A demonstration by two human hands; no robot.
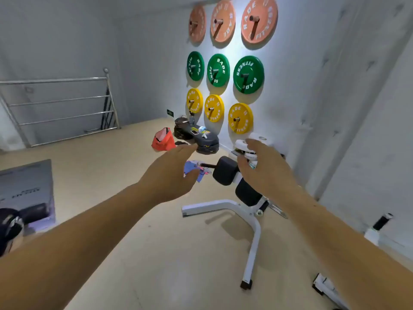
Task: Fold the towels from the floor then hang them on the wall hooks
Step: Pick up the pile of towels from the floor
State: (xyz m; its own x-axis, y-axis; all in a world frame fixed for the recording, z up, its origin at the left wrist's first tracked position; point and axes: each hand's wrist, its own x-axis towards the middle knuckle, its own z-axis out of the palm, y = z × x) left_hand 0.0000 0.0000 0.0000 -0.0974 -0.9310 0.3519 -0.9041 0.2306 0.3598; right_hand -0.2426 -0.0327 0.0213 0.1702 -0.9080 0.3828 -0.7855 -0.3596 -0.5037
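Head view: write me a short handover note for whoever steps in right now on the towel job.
Left hand: open, stretched forward, holding nothing.
Right hand: open, stretched forward, holding nothing.
Towels: a small blue and pink heap on the floor beside the bench, partly hidden behind the left hand, not gripped.
Wall pegs: none in view carries a towel.
Done: nothing that shows.
Left: pick up the towels, fold them, hang them.
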